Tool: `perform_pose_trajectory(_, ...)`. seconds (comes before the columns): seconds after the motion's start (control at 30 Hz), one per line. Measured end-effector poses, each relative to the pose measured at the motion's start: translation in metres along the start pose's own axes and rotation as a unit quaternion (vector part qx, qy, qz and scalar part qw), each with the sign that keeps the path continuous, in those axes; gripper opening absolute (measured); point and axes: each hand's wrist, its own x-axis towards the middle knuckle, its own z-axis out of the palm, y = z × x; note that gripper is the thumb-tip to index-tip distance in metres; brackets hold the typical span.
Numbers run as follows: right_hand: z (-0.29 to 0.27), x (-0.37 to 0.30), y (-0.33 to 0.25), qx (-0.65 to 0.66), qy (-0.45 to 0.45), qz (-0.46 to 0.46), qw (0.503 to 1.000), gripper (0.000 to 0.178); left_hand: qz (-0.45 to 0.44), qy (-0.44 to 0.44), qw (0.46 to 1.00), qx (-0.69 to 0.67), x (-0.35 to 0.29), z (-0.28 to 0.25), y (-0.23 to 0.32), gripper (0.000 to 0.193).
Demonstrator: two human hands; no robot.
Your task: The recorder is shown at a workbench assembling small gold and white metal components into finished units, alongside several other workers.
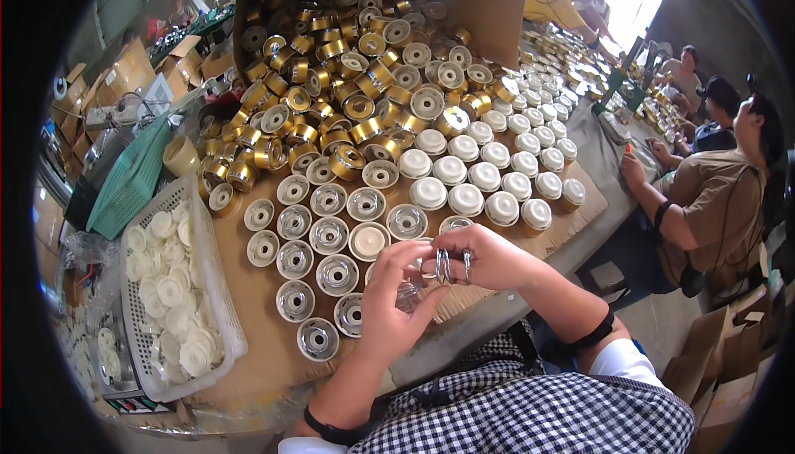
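My right hand [484, 259] is closed around several thin silver metal rings [443, 266], which stand on edge between its fingers. Close against it, my left hand [389, 305] has its fingers curled toward the thumb over something shiny [407, 295], mostly hidden in the palm. Both hands are held above the near edge of the cardboard-covered table. Just beyond them, round white cups with silver insides [337, 274] sit in rows, their holed centres facing up. Among these, one cup holds a white disc [368, 241]. To their right are rows of white-topped round parts [502, 208].
A white basket [236, 334] of pale plastic discs [172, 291] stands at left, beside a green crate [128, 181]. Gold-sided round parts [358, 106] spill from a large cardboard box [493, 15] at the back. Co-workers sit at right, one in a brown shirt [716, 197].
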Motion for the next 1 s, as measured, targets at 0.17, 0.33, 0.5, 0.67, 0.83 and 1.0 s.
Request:
perform_pose_trajectory(0.17, 0.003, -0.004, 0.011, 0.033, -0.02, -0.011, 0.999, 0.027, 0.049, -0.049, 0.993, 0.092, 0.001, -0.003, -0.008, 0.053)
perform_pose_trajectory(0.33, -0.003, -0.013, 0.003, 0.07, -0.032, 0.041, 0.996, 0.026, 0.024, -0.039, 0.998, 0.052, 0.001, -0.002, -0.007, 0.051)
perform_pose_trajectory(0.5, -0.01, -0.012, 0.001, 0.13, 0.04, 0.083, 0.987, 0.017, -0.002, 0.019, 0.999, 0.032, -0.003, -0.005, -0.008, 0.049)
perform_pose_trajectory(0.67, 0.004, -0.014, 0.003, -0.009, 0.145, 0.011, 0.989, 0.011, 0.009, 0.048, 0.996, 0.068, -0.004, -0.002, -0.011, 0.047)
perform_pose_trajectory(0.83, 0.011, -0.01, -0.002, -0.107, 0.193, -0.073, 0.973, 0.013, 0.035, 0.055, 0.99, 0.127, -0.006, -0.002, -0.011, 0.046)
perform_pose_trajectory(1.0, 0.013, -0.012, 0.0, 0.064, 0.2, -0.018, 0.977, 0.018, 0.04, 0.063, 0.989, 0.126, -0.004, 0.0, -0.007, 0.047)
